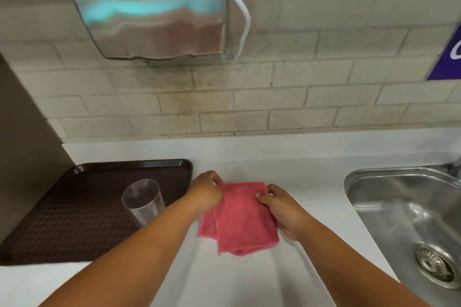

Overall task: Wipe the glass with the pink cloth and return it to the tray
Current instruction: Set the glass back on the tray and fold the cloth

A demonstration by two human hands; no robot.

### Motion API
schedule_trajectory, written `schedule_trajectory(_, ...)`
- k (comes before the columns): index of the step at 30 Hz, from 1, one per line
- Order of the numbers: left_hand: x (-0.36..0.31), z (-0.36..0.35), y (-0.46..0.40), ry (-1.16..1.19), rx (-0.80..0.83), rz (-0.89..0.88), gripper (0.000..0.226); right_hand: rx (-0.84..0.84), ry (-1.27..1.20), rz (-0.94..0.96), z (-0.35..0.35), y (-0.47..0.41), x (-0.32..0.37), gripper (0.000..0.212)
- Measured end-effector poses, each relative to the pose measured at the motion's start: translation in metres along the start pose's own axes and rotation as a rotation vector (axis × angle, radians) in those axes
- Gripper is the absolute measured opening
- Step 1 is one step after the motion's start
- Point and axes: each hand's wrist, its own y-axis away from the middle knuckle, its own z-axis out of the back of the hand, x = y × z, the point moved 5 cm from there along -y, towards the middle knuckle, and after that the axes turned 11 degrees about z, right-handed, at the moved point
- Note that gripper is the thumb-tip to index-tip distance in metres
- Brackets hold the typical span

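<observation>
A folded pink cloth [240, 219] lies on the white counter in the middle of the view. My left hand [205, 193] pinches its far left corner. My right hand [282, 209] grips its right edge, thumb on top. A clear empty glass [143, 200] stands upright on the right part of a dark brown tray [74, 219], just left of my left forearm and apart from both hands.
A steel sink [409, 217] with a drain strainer is set into the counter [249, 162] at the right. A metal hand dryer [149, 7] hangs on the tiled wall above. A purple sign [449, 57] is at the right edge.
</observation>
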Motion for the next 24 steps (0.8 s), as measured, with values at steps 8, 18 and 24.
schedule_trajectory(8, -0.027, -0.006, -0.06, -0.081, -0.192, 0.019, 0.027, -0.182, 0.376, 0.043, 0.003, -0.087, 0.008, 0.009)
schedule_trajectory(18, -0.045, -0.007, -0.102, -0.332, -0.281, -0.037, 0.038, -0.233, 0.864, 0.115, 0.006, -0.138, 0.022, 0.02)
schedule_trajectory(24, -0.045, -0.035, -0.085, -0.559, -0.469, -0.206, 0.029, -0.133, 1.323, 0.611, -0.02, -0.107, 0.028, 0.04)
